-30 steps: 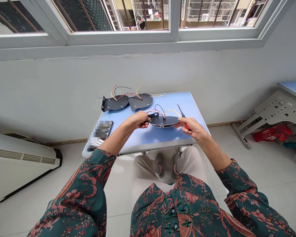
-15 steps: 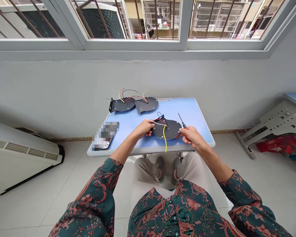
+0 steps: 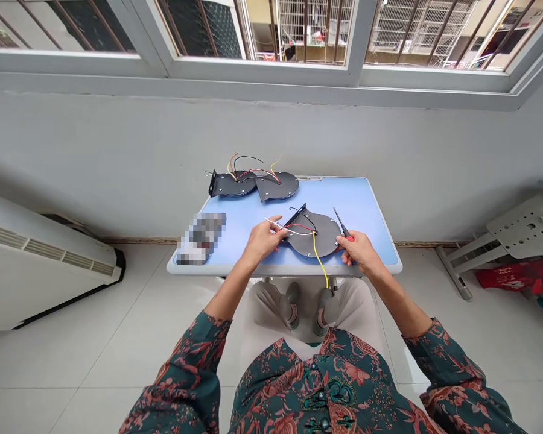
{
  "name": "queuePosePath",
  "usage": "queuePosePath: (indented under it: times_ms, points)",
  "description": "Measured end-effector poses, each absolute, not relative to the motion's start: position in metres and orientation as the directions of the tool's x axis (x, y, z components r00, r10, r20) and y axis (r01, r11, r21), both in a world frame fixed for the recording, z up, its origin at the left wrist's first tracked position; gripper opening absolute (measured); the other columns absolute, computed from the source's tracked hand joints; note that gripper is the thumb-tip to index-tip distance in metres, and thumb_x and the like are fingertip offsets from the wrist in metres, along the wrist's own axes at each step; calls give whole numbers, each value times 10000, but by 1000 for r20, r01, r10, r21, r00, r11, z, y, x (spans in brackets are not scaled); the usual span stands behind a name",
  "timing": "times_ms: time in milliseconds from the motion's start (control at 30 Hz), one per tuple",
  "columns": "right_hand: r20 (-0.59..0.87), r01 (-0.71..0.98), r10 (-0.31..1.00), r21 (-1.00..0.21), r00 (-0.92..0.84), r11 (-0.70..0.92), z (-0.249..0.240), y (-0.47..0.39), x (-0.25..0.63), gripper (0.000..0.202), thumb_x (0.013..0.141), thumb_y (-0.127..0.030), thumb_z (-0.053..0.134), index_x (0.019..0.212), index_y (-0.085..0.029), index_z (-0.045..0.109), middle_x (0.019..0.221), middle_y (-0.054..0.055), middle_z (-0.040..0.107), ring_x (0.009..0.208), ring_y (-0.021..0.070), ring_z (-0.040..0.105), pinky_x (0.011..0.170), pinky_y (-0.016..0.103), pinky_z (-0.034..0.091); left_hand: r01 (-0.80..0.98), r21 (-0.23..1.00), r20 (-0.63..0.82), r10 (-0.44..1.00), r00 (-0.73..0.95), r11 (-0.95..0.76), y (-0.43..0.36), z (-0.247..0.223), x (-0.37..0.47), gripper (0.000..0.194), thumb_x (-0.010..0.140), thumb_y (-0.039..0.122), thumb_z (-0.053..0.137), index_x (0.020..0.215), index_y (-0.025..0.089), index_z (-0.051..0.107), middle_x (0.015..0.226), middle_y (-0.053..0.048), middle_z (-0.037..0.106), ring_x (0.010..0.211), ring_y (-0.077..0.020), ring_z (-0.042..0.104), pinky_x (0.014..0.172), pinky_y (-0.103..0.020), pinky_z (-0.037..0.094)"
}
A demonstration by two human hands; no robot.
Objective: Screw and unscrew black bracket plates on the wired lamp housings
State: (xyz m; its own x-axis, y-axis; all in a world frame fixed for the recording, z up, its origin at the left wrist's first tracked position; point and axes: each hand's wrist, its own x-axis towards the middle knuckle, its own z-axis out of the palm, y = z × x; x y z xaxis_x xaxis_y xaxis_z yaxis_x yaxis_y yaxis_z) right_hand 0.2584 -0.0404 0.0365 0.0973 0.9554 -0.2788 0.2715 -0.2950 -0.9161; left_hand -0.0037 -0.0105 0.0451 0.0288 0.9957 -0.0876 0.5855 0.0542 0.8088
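Note:
A round black plate with a bent mounting flange is tilted above the front of the blue table. From its middle come red, white, black and yellow wires; the yellow wire hangs past the table's front edge. My left hand grips the plate's left side by the flange. With thumb and fingers my right hand holds a screwdriver, its shaft pointing up and away, and the thumb touches the plate's right rim. What lies under the plate is hidden.
Two similar black plates with wires, a left one and a right one, lie overlapping at the table's back left. A blurred-out item is at the front left. Behind the table stands a wall below a window.
The plate has turned and tipped, so its upper face shows more fully and its flange points more away from me. The view has shifted slightly. Both hands keep their hold.

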Motion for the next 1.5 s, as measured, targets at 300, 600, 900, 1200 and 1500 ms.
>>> queuePosePath:
  times_ms: [300,600,900,1200,1500]
  points:
    - [17,505,936,-846,351,-174,44,-72,290,166,869,-372,655,958,-239,612,705,-17,663,590,145,553,542,239,407,790,560,40,944,-327,250,-81,48,-35,233,953,389,578,812,228,669,947,-101,754,989,-294,707,837,-360,503]
    - [230,294,946,-943,229,159,95,-119,319,273,870,-419,744,1033,-205,698,691,-9,655,492,124,537,436,257,455,291,900,340,940,1,-326,-101,95,61,160,967,314,561,1067,239,659,1086,-83,715,968,-217,703,893,-344,598]
    - [435,228,784,-900,442,370,95,-118,315,245,890,-362,776,1011,-197,642,985,64,764,611,130,647,487,269,575,-29,999,24,993,-112,-28,-63,44,158,155,969,136,469,1026,193,602,1109,-81,682,973,-154,677,919,-287,557]
    - [531,362,777,-835,338,414,95,-104,298,246,951,-392,711,1075,-204,613,857,23,750,625,136,663,494,247,547,308,762,463,812,355,-569,-22,21,87,218,1018,174,435,1075,190,644,1062,-90,729,1003,-199,697,932,-334,548]
    - [678,578,718,-653,157,490,96,-77,277,172,964,-349,667,1054,-217,603,822,-3,726,611,119,653,532,245,546,296,699,429,713,555,-651,-11,13,83,258,939,82,507,1134,189,637,1170,-103,716,1133,-230,656,1034,-396,530]
